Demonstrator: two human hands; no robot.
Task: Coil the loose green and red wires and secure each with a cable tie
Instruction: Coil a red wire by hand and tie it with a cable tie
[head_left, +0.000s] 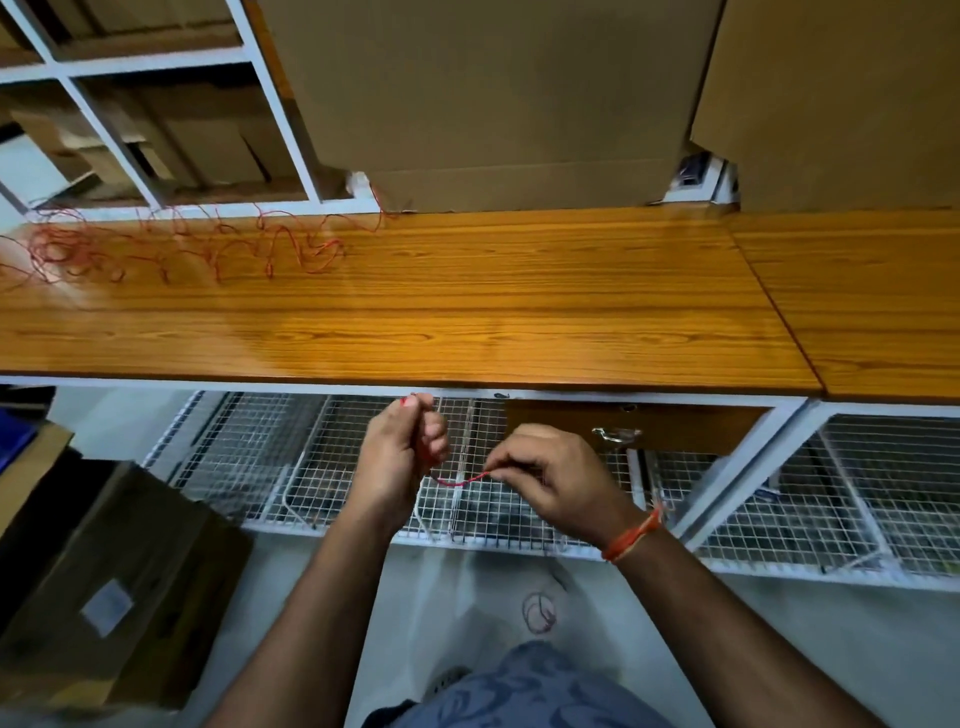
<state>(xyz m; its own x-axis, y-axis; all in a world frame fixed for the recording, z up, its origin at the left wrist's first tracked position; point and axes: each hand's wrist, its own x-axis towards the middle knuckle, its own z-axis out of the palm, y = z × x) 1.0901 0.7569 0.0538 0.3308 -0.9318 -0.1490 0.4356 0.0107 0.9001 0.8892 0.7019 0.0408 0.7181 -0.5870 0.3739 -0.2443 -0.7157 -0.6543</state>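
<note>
Holding: left hand (400, 457) curled round a red wire (460, 480), end poking out above the fist; right hand (545, 480) pinches the same strand.
Position: both hands below the wooden bench's (467, 312) front edge, over wire baskets (291, 457).
Loose wire: red tangle (171, 249) at bench's far left, cut off by frame.
Open room: bench centre and right bare.
Unclear: small coil (539, 613) on floor, blurred.

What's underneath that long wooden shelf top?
Under the wooden shelf top sit white wire mesh baskets and a wooden drawer with a metal handle. What lies in the baskets is too dim to tell; both hands partly cover the middle one.
</note>
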